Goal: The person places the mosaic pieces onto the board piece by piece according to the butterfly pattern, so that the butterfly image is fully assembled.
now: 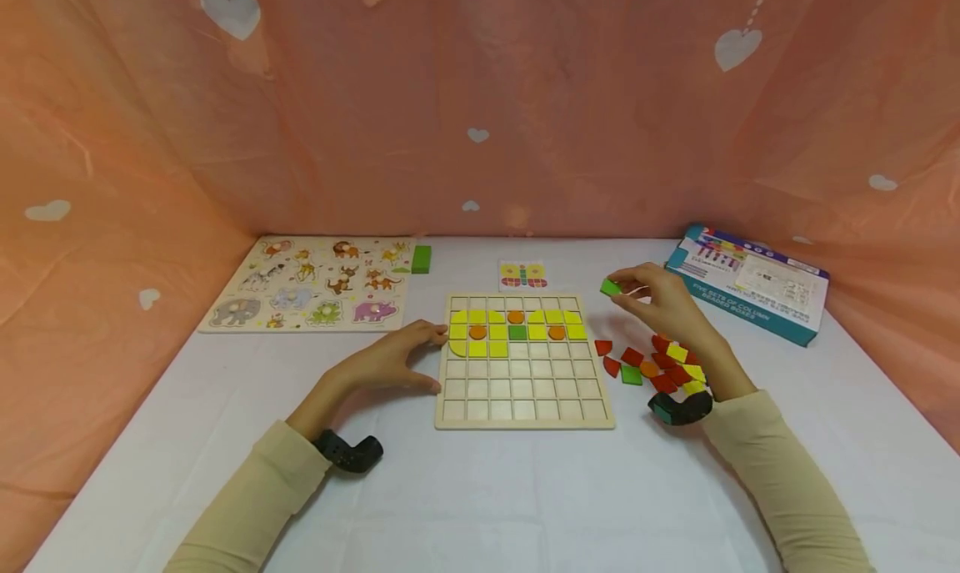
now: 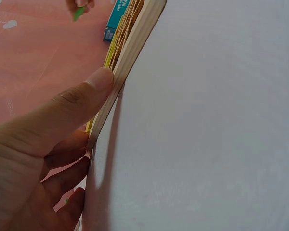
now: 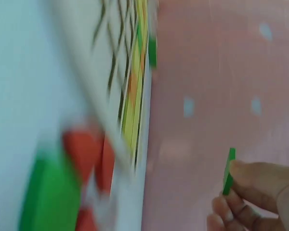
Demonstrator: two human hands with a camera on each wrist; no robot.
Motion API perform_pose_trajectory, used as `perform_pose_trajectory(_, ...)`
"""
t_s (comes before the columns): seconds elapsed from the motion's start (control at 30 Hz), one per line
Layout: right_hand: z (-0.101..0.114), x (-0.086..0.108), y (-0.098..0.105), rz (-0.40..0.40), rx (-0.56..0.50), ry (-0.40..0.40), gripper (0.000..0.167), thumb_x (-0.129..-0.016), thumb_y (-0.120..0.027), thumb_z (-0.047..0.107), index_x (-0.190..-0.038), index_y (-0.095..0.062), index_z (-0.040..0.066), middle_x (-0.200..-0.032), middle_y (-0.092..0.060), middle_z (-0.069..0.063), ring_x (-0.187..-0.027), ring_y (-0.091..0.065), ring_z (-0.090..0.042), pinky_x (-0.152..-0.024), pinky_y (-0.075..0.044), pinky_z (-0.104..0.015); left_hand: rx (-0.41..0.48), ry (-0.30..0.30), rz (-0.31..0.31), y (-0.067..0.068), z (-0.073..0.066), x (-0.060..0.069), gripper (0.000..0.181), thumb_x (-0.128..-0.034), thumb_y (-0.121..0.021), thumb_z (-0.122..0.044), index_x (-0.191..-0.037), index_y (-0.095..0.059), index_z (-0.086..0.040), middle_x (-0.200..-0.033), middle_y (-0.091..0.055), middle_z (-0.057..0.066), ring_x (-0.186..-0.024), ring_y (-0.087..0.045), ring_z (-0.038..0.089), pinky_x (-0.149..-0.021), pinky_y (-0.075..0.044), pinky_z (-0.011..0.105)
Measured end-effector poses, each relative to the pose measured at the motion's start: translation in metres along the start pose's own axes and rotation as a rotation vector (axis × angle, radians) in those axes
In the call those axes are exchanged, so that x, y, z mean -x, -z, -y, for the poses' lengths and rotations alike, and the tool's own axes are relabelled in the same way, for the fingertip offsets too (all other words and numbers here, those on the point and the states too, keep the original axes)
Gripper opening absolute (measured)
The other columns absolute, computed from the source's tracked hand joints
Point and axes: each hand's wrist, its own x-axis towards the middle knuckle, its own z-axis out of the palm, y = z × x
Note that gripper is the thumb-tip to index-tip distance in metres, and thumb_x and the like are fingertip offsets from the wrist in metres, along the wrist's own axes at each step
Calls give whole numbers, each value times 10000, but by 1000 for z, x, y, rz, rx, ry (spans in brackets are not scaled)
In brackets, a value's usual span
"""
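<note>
My right hand (image 1: 663, 302) pinches a green tile (image 1: 609, 287) between thumb and fingers, raised beyond the right side of the wooden grid board (image 1: 525, 424). The right wrist view shows the tile (image 3: 229, 171) held upright at the fingertips. My left hand (image 1: 386, 360) touches the board's left edge, its thumb and fingers spread; in the left wrist view the thumb of this hand (image 2: 43, 130) rests at the wooden rim (image 2: 135, 60). Yellow pieces, orange discs and one green square (image 1: 517, 333) lie in the upper rows. Behind the board lies a butterfly pattern card (image 1: 522, 276).
Loose red, yellow, orange and green pieces (image 1: 632, 375) lie right of the board, partly below my right forearm. An animal puzzle (image 1: 327, 312) sits back left, a green block (image 1: 422, 259) at its corner. A teal-edged box (image 1: 750, 285) lies back right.
</note>
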Motion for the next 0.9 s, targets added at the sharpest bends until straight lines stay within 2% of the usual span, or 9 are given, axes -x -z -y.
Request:
perform_pose_trajectory(0.17, 37, -9, -24, 74, -28, 74, 300, -842, -673, 65, -1130, -630, -9, -1035, -611, -132, -931, -580, -258, -822, -526, -439, 1, -4, -2, 0, -1, 0, 707, -716, -805, -278, -1296, -512, 2, -1430, -399, 130, -1317, -347, 291, -1106, -255, 464)
perform_pose_trajectory(0.33, 61, -12, -52, 174, -26, 133, 295, -826, -694, 78, -1109, -647, 11, -1031, -617, -91, -928, -578, -239, -829, -511, -407, 12, 6, 1, 0, 0, 1, 709, -713, -807, -268, -1301, -511, -5, -1432, -398, 121, -1321, -343, 280, -1112, -249, 455)
perform_pose_trajectory(0.53, 64, -10, -80, 249, 70, 232, 260, -821, -700, 85, -1066, -666, 10, -997, -612, -78, -888, -575, -199, -767, -502, -321, 7, -11, 0, -1, 0, 1, 696, -716, -805, -261, -1291, -514, 4, -1431, -396, 134, -1327, -336, 293, -1113, -244, 456)
perform_pose_trajectory(0.73, 60, -10, -90, 240, 55, 252, 237, -822, -702, 96, -1046, -673, 25, -985, -596, -66, -850, -560, -169, -728, -493, -288, 6, -3, 1, 0, 0, 1, 710, -713, -807, -263, -1298, -508, 6, -1427, -402, 129, -1324, -343, 285, -1114, -247, 447)
perform_pose_trajectory(0.9, 54, -11, -93, 265, 49, 257, 248, -831, -697, 113, -1065, -672, 33, -981, -594, -53, -816, -521, -135, -706, -464, -259, 12, 2, 4, 0, 0, 0, 708, -715, -806, -262, -1301, -506, -3, -1431, -398, 114, -1330, -336, 270, -1118, -242, 439)
